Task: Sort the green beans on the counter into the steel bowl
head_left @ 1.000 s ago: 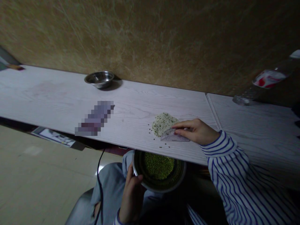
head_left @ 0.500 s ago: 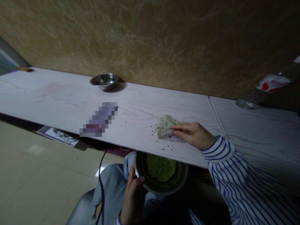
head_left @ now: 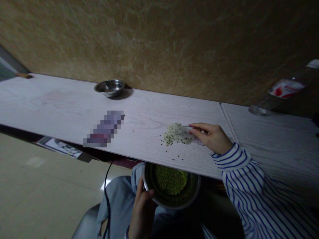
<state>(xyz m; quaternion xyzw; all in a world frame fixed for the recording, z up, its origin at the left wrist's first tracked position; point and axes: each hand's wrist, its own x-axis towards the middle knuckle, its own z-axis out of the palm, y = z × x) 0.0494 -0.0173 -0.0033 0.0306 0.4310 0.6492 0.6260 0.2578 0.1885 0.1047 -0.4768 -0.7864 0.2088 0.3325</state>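
My left hand (head_left: pixel 144 205) is closed on the near-left rim of a metal bowl (head_left: pixel 196 196), its thumb over the edge. Many small green beans (head_left: pixel 170 179), like mung beans, lie in this bowl, just below the table's front edge. Over the table, my right hand (head_left: pixel 211 135) pinches a thin, see-through plastic piece (head_left: pixel 185 132) between thumb and fingers; its exact kind is unclear. That piece overlaps the right side of a heap of white grains mixed with green beans (head_left: pixel 171 132). A few stray beans are scattered left of the heap and in front of it.
Toward the wall stands a smaller steel bowl (head_left: pixel 109 88). A pixelated flat object (head_left: pixel 104 128) lies left of the heap. At the right, a clear bottle with a red and white label (head_left: pixel 286 89) leans by the wall. A black cable (head_left: pixel 107 196) hangs over my leg.
My right hand has shifted slightly right with the plastic piece, which is now angled differently over the heap. The heap looks more spread toward the right. My left hand keeps its hold on the bowl.
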